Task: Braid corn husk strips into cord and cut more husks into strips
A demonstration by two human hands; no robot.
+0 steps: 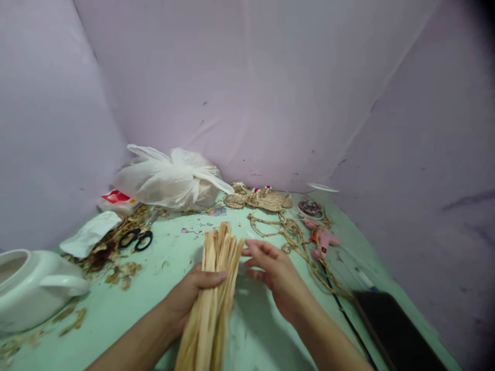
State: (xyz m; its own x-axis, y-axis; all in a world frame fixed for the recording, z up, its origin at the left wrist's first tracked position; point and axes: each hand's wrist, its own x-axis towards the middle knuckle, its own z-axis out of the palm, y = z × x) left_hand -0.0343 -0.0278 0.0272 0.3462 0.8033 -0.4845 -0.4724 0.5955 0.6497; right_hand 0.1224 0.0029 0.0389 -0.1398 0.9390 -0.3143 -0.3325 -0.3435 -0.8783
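Note:
A bundle of long, flat, dried plant strips, pale tan, stands tilted in front of me, its cut ends up and its lower part running out of view. My left hand is closed around its left side, with the thumb across the front. On the other side, my right hand has its fingers loosely bent and apart. Its fingertips are at the upper right edge of the bundle; whether they touch the outermost strip I cannot tell.
Left are black-handled scissors, dry scraps and a white ceramic pot. Behind lie a white plastic bag and woven pieces. Right are braided cord, a pink glue gun and a dark phone-like slab.

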